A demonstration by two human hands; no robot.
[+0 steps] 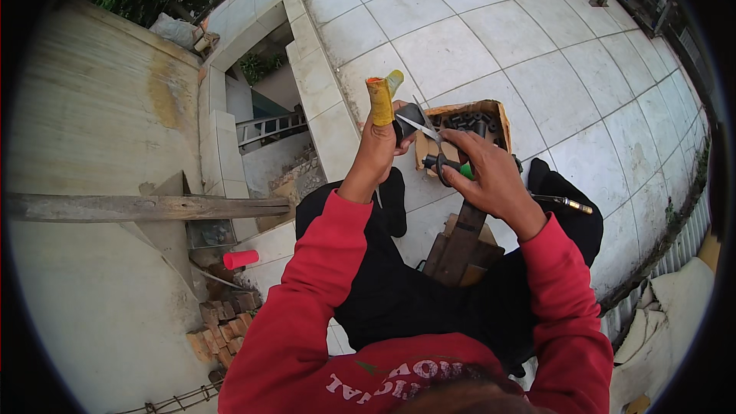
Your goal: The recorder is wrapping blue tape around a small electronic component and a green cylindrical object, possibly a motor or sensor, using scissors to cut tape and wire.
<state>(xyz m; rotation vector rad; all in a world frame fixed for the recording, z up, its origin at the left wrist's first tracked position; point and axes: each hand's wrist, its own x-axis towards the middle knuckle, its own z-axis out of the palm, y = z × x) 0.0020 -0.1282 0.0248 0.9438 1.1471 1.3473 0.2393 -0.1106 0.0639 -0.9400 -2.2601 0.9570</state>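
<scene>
My left hand [374,152] is closed round a dark grey, curved piece [409,117]. Yellow coverings [379,102] are on its thumb and on another finger. In my right hand [488,171] is a pair of scissors [432,136], its blades apart and lying across the near face of the dark piece. Whether the blades touch it I cannot tell. Under my right fingers shows a black rod with a green band [467,170]; whether the hand holds it too is unclear.
Beyond my hands stands a worn box [503,126] with many small black pieces. A dark wooden stand [462,249] is between my legs. A thin brass-tipped tool [565,202] lies by my right knee. On the left are a wooden beam [146,208], a pink tube [241,259] and an opening with a ladder [268,129].
</scene>
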